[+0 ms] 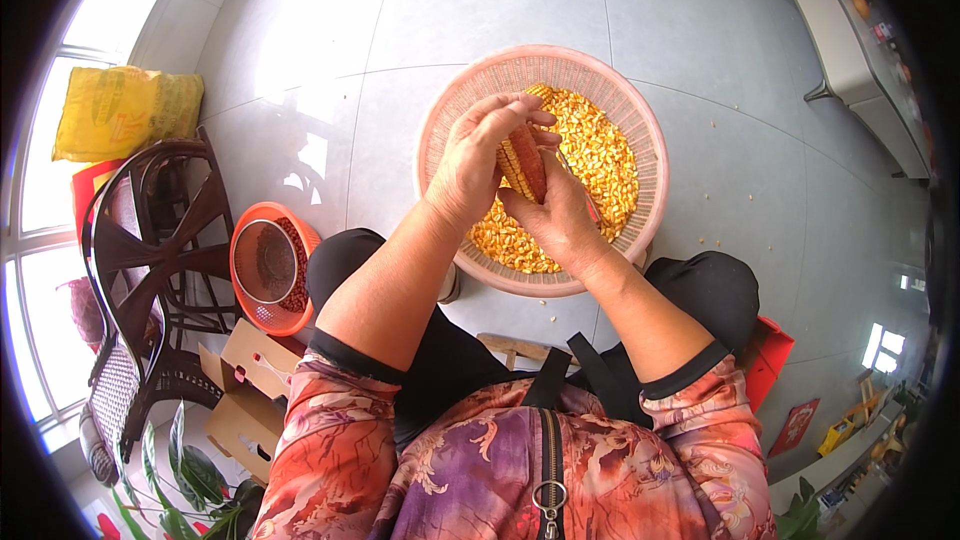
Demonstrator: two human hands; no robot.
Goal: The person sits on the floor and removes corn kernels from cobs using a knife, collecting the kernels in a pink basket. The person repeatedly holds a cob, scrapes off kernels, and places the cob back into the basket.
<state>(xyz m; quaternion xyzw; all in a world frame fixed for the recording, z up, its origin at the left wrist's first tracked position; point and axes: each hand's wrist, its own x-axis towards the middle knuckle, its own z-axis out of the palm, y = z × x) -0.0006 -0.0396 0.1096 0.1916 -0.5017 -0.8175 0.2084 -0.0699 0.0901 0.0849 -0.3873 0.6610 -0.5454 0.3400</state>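
A partly shelled corn cob (pixel 529 165) is between my two hands over a pink plastic basket (pixel 652 142). Its bared side is reddish; rows of yellow kernels stay on the side towards my left hand. My left hand (pixel 472 154) wraps the cob from the left and top, fingers curled over its far end. My right hand (pixel 561 217) grips its near end, thumb at the left. Loose yellow corn kernels (pixel 600 154) cover the basket's bottom. Another cob with kernels (pixel 540 93) shows beyond my fingertips. A thin tool with a red part (pixel 593 208) is partly hidden beside my right hand.
At the left stand an orange basket (pixel 309 229) with a sieve (pixel 264 261) and reddish contents, a dark chair (pixel 161 247) and an open cardboard box (pixel 240 412). A yellow sack (pixel 124 112) is behind the chair. Stray kernels dot the tiled floor (pixel 720 187).
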